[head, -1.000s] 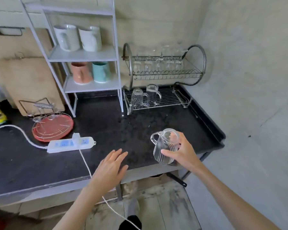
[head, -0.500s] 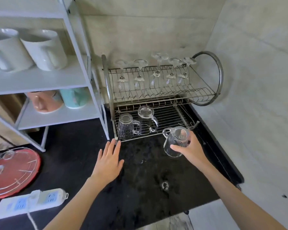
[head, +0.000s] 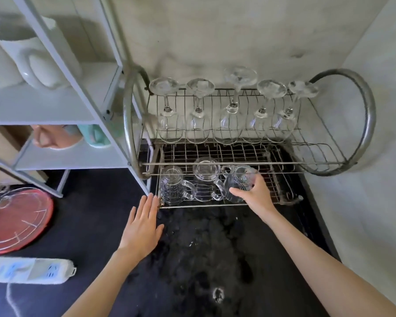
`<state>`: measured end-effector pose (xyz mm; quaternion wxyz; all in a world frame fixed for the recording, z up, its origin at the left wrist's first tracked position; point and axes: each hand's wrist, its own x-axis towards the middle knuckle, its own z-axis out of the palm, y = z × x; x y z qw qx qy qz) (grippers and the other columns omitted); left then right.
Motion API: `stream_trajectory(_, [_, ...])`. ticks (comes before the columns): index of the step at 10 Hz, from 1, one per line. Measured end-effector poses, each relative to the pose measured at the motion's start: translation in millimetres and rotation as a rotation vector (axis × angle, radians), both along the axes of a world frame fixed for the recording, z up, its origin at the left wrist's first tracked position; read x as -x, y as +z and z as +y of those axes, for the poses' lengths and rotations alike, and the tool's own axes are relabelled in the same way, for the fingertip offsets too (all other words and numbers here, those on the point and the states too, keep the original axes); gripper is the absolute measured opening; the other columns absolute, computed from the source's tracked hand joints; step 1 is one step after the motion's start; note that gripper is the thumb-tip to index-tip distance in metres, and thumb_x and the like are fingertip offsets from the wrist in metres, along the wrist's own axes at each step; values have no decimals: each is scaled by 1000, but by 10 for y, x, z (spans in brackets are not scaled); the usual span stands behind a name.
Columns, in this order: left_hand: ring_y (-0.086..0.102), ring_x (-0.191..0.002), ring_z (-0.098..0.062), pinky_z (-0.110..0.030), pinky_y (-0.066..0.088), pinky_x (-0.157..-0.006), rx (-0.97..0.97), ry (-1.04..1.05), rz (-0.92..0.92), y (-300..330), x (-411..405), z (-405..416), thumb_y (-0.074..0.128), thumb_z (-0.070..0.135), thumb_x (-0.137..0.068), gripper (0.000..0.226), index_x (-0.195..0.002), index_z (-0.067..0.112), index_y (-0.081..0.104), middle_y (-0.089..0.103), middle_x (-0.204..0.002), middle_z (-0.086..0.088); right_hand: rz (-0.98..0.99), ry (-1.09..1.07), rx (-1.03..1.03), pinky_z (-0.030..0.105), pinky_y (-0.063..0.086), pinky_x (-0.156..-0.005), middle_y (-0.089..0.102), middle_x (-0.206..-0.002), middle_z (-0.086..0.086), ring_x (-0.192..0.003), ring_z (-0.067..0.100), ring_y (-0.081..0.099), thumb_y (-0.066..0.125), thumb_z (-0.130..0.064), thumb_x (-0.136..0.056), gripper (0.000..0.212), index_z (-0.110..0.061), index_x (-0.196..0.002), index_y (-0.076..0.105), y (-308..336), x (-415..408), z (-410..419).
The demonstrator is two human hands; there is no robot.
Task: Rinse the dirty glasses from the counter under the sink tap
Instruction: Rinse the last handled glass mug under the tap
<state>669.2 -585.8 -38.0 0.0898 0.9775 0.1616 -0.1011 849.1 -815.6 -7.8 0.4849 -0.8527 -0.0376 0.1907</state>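
The right hand (head: 255, 195) grips a clear glass mug (head: 237, 183) and holds it on the bottom shelf of the wire dish rack (head: 336, 156), just beside two other glass mugs (head: 188, 186) that sit upside down. The left hand (head: 143, 225) is open and flat, with its fingertips near the front left corner of the rack. Five wine glasses (head: 231, 110) hang upside down on the top shelf. The rack stands on the wet black table (head: 199, 259). A red tray (head: 14, 218) lies far to the left.

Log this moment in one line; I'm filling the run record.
right hand: holds glass mug on dish rack lower tier | left hand: open, flat on counter | two mugs already racked
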Motion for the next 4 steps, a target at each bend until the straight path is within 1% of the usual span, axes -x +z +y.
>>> stream_trajectory(1, [-14,-142,-20,-37,4,-116,10,9,-53,-70,9,5,39,33,-97,74,-133,12,-22,-9,-156,-5,12,18,0,11,30,-84,44,-123,-3,-107,8,45,79,-18,-74,72,-6,-134,40,-86,-59,34])
stream_trajectory(2, [-15,-136,-17,-38,8,-115,31,16,-111,-119,22,10,47,29,-94,77,-137,12,-14,-3,-155,-5,25,20,-27,3,34,-75,52,-108,-8,-88,2,50,78,-11,-75,50,-14,-113,46,-78,-87,49])
stream_trajectory(3, [-3,-139,-20,-41,16,-114,17,11,-99,-172,21,10,56,25,-89,82,-139,10,-6,5,-155,-6,16,44,-71,7,38,-75,54,-94,-16,-84,-2,55,77,-6,-73,51,-30,-102,43,-102,-139,41])
stream_trajectory(4, [23,-139,-30,-46,30,-107,8,29,-115,-203,21,13,69,19,-79,87,-140,5,9,27,-151,-13,24,70,-88,17,38,-85,56,-99,-15,-101,12,57,76,-6,-76,51,-29,-107,44,-75,-128,61])
